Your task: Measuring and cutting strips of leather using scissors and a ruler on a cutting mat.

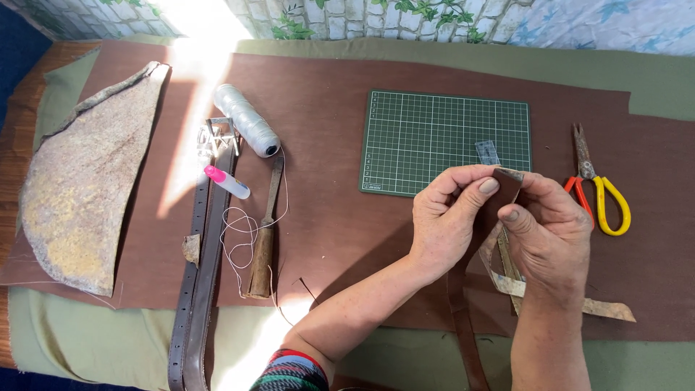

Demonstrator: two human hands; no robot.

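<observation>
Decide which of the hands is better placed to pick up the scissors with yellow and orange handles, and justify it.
Right, probably. The right hand sits just beside the yellow-and-orange-handled scissors, while the left hand lies farther away, across the brown leather strap both hands pinch.

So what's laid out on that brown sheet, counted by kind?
Leather belts and straps: 3 (two belts, one strap in both hands)
Hide pieces: 1
Thread spools: 1
Scissors: 1
Cutting mats: 1
Wooden-handled awls: 1
Total: 8
</observation>
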